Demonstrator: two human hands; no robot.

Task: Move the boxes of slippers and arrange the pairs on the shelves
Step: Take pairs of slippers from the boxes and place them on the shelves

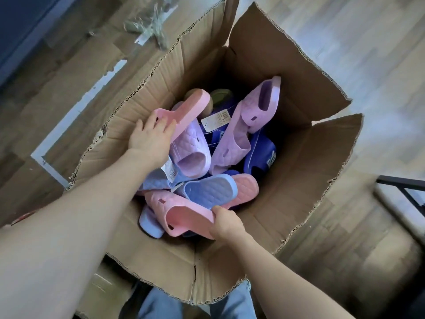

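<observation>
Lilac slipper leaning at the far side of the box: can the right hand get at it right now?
Probably not at once: the lilac slipper lies uncovered atop the pile in the open cardboard box, but the right hand grips a pink slipper and would have to let go first.

Plain brown all over the cardboard box (pixel 299 171). Pale pink on the topmost slipper (pixel 186 107) and the nearest slipper (pixel 184 215). Lilac with diamond quilting on the middle slipper (pixel 190 146) and the leaning slipper (pixel 250 109). Light blue, quilted too, on the overlapping slipper (pixel 211 189). Deep blue on the half-buried slipper (pixel 259 155). White with a black barcode on the tag (pixel 216 119).
</observation>
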